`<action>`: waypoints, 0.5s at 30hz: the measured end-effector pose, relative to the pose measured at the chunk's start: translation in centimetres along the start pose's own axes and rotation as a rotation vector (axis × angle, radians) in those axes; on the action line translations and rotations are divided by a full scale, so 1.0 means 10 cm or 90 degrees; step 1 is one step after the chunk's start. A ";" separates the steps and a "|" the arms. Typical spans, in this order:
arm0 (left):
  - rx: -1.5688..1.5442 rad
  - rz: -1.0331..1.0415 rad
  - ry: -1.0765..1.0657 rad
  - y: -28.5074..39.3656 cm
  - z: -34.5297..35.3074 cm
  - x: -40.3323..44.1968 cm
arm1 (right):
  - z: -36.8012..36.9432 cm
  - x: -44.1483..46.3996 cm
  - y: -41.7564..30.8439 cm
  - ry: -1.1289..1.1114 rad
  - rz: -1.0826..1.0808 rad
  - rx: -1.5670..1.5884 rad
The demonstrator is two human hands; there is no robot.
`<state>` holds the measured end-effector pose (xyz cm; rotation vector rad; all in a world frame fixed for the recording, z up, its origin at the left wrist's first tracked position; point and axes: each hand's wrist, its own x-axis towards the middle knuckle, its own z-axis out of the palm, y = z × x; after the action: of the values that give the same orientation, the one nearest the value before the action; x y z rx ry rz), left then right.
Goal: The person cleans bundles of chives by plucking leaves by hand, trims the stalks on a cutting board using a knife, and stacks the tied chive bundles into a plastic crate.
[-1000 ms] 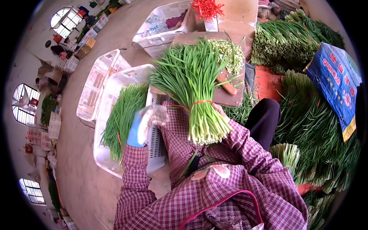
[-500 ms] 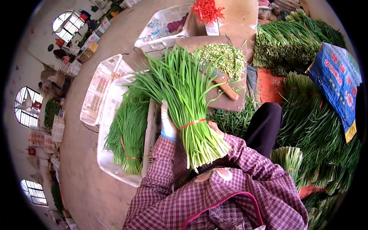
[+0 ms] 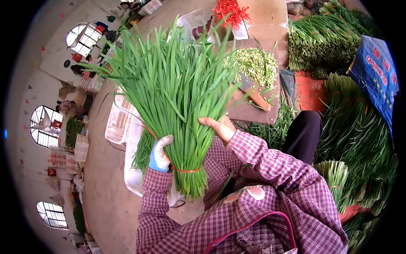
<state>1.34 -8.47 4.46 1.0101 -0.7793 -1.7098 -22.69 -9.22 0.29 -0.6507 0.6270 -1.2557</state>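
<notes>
A large bundle of green garlic chives is held up in front of me, leaves fanning upward and cut stems down. A red band circles it near the stem end. My left hand, in a whitish glove with a blue cuff, is closed around the bundle's left side just above the band. My right hand is bare and grips the right side higher up, thumb across the front; its other fingers are largely hidden behind the leaves. Behind the bundle, a white crate holds more chives.
On a brown board lie a wooden-handled knife and chopped stem ends. Red ties sit beyond it. Stacked chives, more bundles and a blue sack are at right. Other people work far left.
The bundle has moved left and stands taller, its leaves now hiding much of the crates. My right hand has shifted from near the band up onto the leaves.
</notes>
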 end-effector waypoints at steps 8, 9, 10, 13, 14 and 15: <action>0.049 -0.117 0.104 -0.35 -0.61 -0.65 | -1.12 -0.43 -0.03 0.326 -0.031 0.140; 0.046 -0.130 0.107 -0.40 -0.52 -0.71 | -1.44 -0.50 -0.23 0.286 0.051 0.019; 0.066 -0.131 0.101 -0.45 -0.39 -0.79 | -1.56 -0.51 -0.20 0.277 -0.121 0.117; 0.093 -0.134 0.095 -0.60 -0.18 -0.89 | -1.09 -0.82 -0.82 0.360 -0.351 -0.080; 0.097 -0.126 0.090 -0.66 -0.23 -0.91 | -0.86 -0.88 -0.92 0.319 -0.422 -0.169; 0.102 -0.119 0.085 -0.70 -0.26 -0.93 | -0.68 -0.93 -0.96 0.276 -0.489 -0.257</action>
<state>2.56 2.48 -0.14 1.3293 -0.7641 -1.7358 -35.76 -2.55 3.59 -1.0188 1.0607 -2.0422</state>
